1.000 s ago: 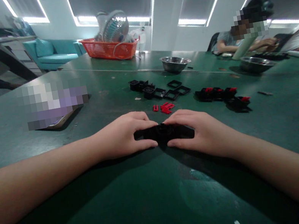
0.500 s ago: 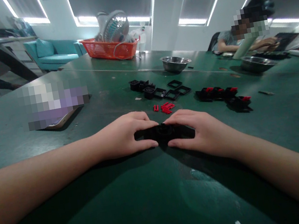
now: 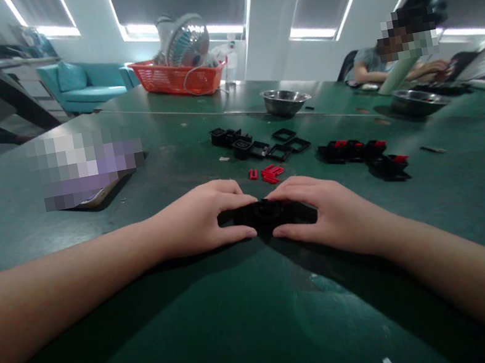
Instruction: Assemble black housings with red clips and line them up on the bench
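Note:
Between my two hands a long black plastic part (image 3: 268, 213) with a raised round middle rests at the table surface. My left hand (image 3: 204, 218) grips its left end, thumb on the near side and fingers on the far side. My right hand (image 3: 322, 205) holds the right end in the same way. Just beyond lie several small red plastic clips (image 3: 271, 172). Farther back are black square frames (image 3: 279, 151) and black block-like pieces (image 3: 226, 137). To the right sits a group of black parts with red clips in them (image 3: 352, 151).
The green table (image 3: 231, 327) spreads all round. A metal bowl (image 3: 285, 102) and an orange basket (image 3: 180, 78) with a fan (image 3: 187, 41) stand toward the back. A second bowl (image 3: 419, 103) is near a seated person (image 3: 372, 68) at right. A blurred-out purple object (image 3: 96, 176) lies at left.
My hands and the black part have hardly moved. At the far right, the seated person's hands have shifted slightly.

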Demonstrator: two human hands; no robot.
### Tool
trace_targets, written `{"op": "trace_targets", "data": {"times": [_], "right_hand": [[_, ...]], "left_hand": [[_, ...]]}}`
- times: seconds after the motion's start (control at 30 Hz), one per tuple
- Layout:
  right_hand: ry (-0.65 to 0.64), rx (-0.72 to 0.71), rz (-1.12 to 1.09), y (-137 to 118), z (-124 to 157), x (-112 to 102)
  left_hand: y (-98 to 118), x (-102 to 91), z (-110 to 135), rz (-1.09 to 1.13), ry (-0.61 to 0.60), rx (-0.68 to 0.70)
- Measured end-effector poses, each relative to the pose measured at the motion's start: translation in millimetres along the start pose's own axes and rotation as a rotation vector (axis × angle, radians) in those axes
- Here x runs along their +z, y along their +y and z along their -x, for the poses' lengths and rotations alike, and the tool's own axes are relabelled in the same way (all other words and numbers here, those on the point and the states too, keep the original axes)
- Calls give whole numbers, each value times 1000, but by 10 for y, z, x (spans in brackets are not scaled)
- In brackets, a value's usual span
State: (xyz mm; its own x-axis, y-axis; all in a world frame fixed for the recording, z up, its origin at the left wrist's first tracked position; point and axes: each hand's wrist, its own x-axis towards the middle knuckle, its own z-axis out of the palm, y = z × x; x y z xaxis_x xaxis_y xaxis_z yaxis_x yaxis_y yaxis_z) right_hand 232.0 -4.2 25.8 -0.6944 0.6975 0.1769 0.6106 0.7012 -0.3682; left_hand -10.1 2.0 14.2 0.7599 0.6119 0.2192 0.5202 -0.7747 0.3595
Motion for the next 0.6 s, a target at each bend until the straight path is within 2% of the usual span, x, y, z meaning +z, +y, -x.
{"op": "trace_targets", "data": {"times": [0.6], "right_hand": [[-10,9,-7,-20,1,-23]], "left_hand": [[16,-17,-13,-10,-18,-12]]}}
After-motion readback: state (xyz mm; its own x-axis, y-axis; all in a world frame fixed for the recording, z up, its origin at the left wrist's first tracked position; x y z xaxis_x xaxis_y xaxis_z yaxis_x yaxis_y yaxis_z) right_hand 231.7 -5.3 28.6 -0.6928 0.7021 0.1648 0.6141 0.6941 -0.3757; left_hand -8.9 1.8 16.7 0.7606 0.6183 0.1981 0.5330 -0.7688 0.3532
